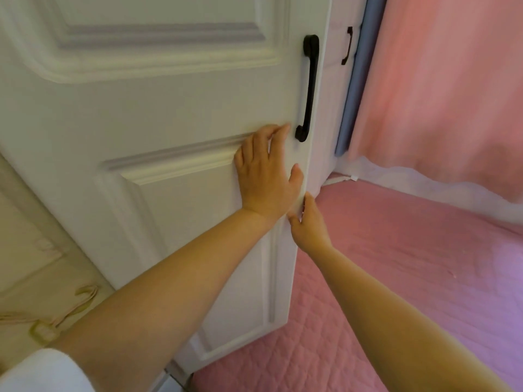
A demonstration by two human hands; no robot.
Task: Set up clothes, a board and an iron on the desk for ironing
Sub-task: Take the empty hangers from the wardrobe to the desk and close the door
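No clothes, board or iron in view here; the hands are on a white wardrobe door [175, 108], a smooth painted panel with raised, moulded frames, filling the frame from nine o'clock to the centre. The left hand [266, 176] lies flat on the door face right at the centre, fingers straight and lightly spread, tips reaching up toward the bottom of the handle, thumb out toward the door's free edge. The right hand [308, 224] sits just below it at five o'clock, fingers pressed together and hooked round the door's edge, thumb on the front face; how far the fingertips reach behind I cannot tell. The black handle [308, 86], a long, slim, curved bar, stands upright at one o'clock from the left hand. Beyond it, a second white door carries a smaller dark handle [347, 46] at twelve o'clock. A blue strip [351, 103] runs down beside it. Pink curtain [441, 89], soft and draped, fills two o'clock. Pink quilted bedding [396, 264], stitched in diamonds, spreads across four o'clock. At eight o'clock, cream fabric [34, 236] with thin straps. A white sleeve [42, 372] at seven o'clock.
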